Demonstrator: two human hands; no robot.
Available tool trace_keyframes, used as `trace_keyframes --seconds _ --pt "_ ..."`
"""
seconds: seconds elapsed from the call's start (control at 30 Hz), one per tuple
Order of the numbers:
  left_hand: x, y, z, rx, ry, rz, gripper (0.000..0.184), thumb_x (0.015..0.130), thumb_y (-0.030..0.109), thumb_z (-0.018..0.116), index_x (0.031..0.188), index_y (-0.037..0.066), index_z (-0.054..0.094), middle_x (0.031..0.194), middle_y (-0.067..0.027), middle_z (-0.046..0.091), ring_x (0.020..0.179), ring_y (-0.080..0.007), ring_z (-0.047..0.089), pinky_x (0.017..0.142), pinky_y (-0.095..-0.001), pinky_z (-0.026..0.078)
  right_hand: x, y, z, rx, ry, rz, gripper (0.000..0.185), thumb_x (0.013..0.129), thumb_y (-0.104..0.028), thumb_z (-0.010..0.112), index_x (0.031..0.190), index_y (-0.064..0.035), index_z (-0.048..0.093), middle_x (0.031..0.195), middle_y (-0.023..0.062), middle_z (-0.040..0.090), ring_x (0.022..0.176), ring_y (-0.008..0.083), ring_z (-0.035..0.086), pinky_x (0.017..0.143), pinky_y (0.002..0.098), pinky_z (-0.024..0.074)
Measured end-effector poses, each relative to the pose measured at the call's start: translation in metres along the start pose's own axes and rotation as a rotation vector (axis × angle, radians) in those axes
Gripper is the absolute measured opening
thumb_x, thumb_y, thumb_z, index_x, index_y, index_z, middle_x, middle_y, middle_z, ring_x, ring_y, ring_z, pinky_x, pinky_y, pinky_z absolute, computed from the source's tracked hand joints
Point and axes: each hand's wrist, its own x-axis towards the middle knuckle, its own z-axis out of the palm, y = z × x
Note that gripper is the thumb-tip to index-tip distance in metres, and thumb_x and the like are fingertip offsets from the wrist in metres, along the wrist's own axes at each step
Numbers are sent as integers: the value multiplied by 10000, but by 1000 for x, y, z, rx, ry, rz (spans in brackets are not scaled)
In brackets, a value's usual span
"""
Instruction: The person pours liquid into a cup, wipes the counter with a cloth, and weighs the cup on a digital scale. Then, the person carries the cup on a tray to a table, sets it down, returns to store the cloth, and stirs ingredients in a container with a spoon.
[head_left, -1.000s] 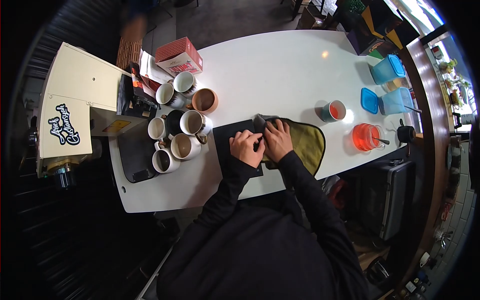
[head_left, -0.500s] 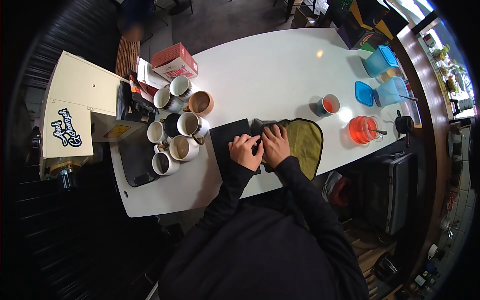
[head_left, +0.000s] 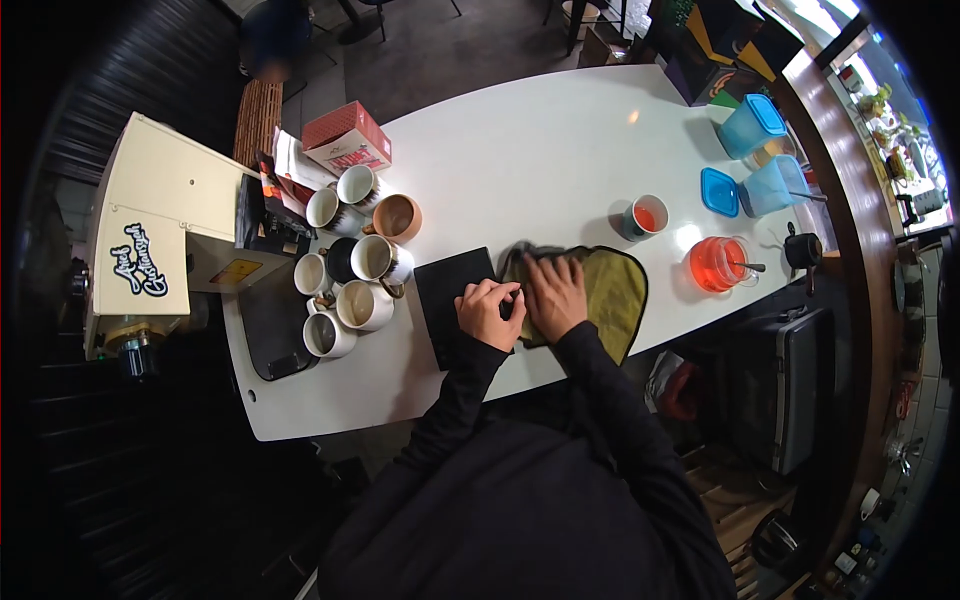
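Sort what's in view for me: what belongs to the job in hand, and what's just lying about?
Likely part of the job:
black pad, under the left hand
olive cloth, under the right hand

Apparently just lying about:
mugs
red-and-white box
cup with red contents
jug with red contents
blue containers

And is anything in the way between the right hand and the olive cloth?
Nothing visible: the right hand rests on the olive cloth. The left hand is beside it, over the flat black rectangle.
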Motion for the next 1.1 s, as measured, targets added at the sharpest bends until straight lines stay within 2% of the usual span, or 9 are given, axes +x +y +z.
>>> trace_keyframes --seconds 0.2,0.33,0.57,0.73,0.77,0.87,0.97,1.07,1.1 --pt "-3 -5 -8 -21 32 -24 137 776 166 723 913 160 734 770 34 609 799 -210 585 724 -368 420 30 8 14 17 42 10 451 878 -196 560 1307 -58 539 1127 123 598 1139 349 513 1034 559 336" --pt "-4 -9 -9 -22 38 -39 138 775 165 725 912 161 734 778 28 611 802 -210 585 739 -365 422 -8 -6 -10 58 -86 -73 469 869 -204 582 1308 -45 540 1145 113 568 1168 331 495 1060 553 324" --pt "-4 -12 -12 -52 36 -6 157 775 140 723 932 139 729 792 10 610 788 -214 583 738 -359 434 16 9 3 19 2 -19 448 879 -165 565 1322 -101 542 1110 93 601 1140 339 521 1051 555 328" --pt "-5 -5 -8 -292 -60 7 284 827 44 651 1110 48 671 991 -101 626 809 -221 636 653 -318 511 20 3 9 45 18 -54 468 876 -167 564 1329 -58 525 1101 104 583 1120 343 523 1047 529 353" --pt "-6 -4 -5 -296 -69 11 284 827 44 651 1110 48 671 991 -101 626 809 -221 636 653 -318 511 12 2 1 36 -1 -85 508 866 -178 579 1355 -59 503 1101 97 574 1068 318 532 990 476 390" --pt "-8 1 4 -425 -125 29 344 858 -4 593 1201 7 603 1123 -146 593 882 -232 660 699 -315 551 -19 -7 -30 40 -158 63 549 871 -182 583 1400 -91 468 1153 98 568 1055 298 518 921 425 398" --pt "-11 14 20 -434 -239 117 373 878 -9 557 1251 -7 549 1222 -177 547 951 -284 657 767 -342 567 -41 -10 -61 145 -69 166 596 844 -109 608 1411 -66 429 1128 117 572 1018 317 540 869 414 430" --pt "-27 26 39 -214 -373 165 455 882 90 583 1306 -40 485 1346 -254 454 1211 -423 479 1033 -450 414 -65 -8 -80 267 9 334 545 824 -26 610 1348 -39 460 1162 157 567 976 358 576 827 402 492" --pt "-30 29 44 -239 -496 133 551 891 127 567 1376 -70 393 1425 -283 357 1333 -445 345 1123 -459 298 -69 -12 -89 251 -45 428 458 809 -25 621 1257 -21 522 1161 160 566 964 351 593 790 386 510"
